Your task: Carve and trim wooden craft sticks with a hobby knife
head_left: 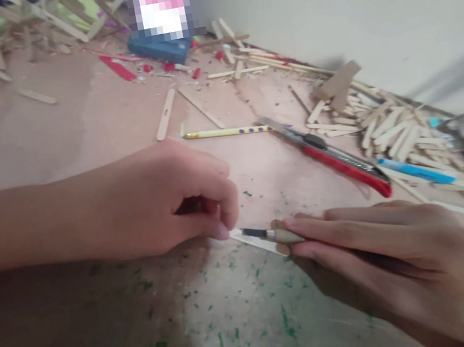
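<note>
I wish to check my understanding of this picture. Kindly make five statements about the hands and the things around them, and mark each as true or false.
1. The right hand holds a slim tool with a dark end. True.
2. The cutter is in the left hand. False: the cutter lies on the table, and the left hand has its fingertips at one end of a pale stick.
3. The pencil has purple dots. True.
4. The blue box is nearer to the person than both hands. False: the blue box lies beyond them.
5. The cutter's handle is partly red. True.
</note>
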Demonstrator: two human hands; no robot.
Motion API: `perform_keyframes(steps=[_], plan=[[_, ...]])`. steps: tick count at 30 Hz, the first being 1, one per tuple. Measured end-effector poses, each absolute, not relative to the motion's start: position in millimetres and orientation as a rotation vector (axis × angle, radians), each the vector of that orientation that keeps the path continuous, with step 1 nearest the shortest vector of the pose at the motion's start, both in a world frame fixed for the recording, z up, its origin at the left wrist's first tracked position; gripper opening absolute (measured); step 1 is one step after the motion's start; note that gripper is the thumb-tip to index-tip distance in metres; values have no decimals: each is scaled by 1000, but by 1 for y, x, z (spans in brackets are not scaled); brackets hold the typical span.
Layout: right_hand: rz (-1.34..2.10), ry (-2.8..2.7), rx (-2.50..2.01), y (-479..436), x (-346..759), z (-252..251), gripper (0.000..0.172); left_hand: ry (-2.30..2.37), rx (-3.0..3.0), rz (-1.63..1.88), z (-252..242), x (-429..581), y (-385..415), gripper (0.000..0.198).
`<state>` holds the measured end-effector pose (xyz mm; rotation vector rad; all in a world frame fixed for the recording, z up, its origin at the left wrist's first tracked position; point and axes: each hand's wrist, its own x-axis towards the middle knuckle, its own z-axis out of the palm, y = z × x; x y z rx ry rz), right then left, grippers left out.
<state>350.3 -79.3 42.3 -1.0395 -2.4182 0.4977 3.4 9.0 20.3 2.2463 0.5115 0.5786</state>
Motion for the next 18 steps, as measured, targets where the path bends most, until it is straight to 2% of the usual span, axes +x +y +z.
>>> perform_keyframes(steps=[12,18], plan=[[630,-2456,-1024,-75,345,61,18,451,2198,632,12,3,9,26],[586,-2454,-1004,-75,344,60,26,488,2212,593,13,2,8,27]])
